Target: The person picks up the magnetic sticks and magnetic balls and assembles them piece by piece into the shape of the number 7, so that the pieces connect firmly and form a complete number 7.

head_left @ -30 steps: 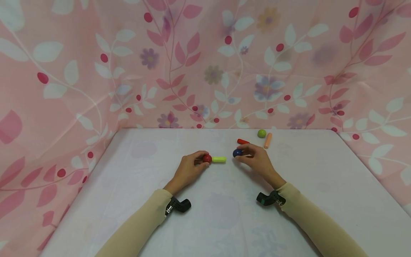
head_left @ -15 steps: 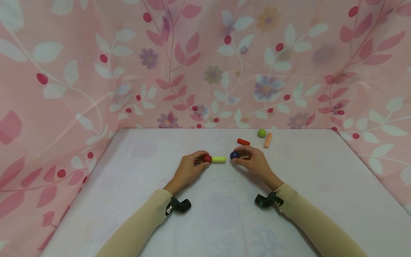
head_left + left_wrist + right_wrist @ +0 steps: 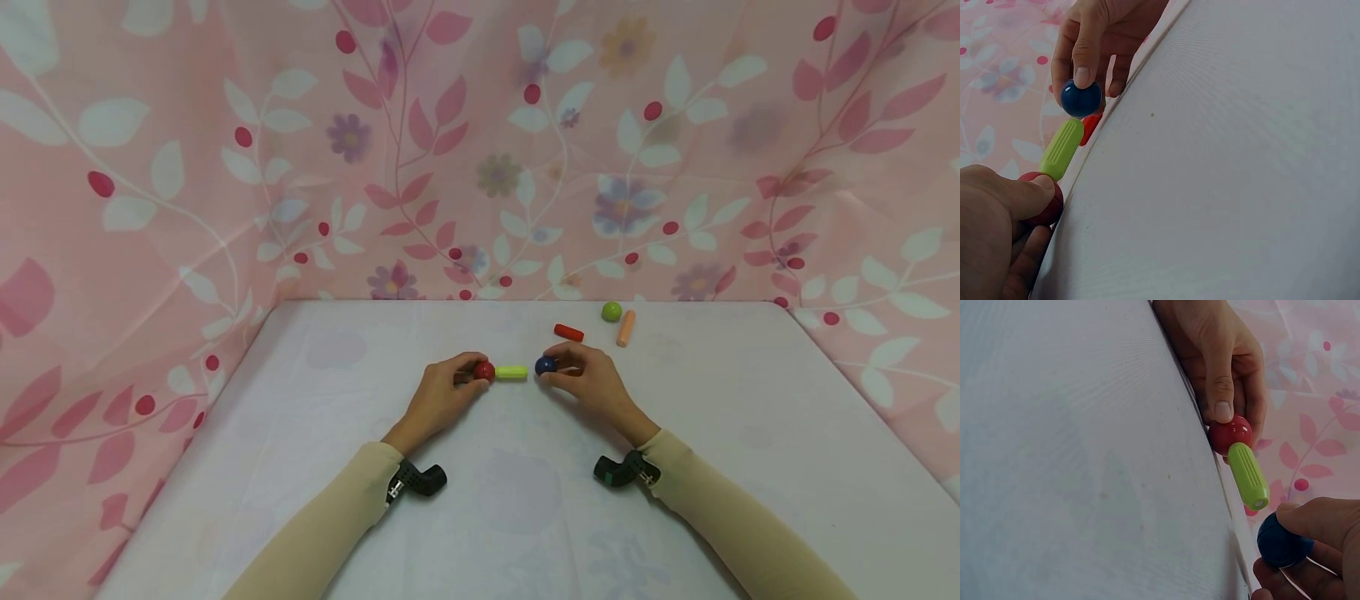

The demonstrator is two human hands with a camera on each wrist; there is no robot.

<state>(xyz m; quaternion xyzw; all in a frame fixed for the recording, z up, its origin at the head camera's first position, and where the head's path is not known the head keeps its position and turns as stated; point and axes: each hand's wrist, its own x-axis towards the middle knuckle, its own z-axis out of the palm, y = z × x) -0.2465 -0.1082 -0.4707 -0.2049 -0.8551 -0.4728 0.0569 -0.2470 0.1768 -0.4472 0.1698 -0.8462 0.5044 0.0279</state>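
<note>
Red ball, just below the frame's centre, is pinched in the left hand and touches a lime stick. The right hand pinches a blue ball just off the stick's free end. I'd call this step lining up; next seems to need steady, square contact. Farther back, right of centre, lie a red stick, peach stick and green ball.

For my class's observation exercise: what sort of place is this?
Probably an indoor tabletop recording setup: a white table, pink floral cloth hanging behind it, and black wrist devices.
</note>
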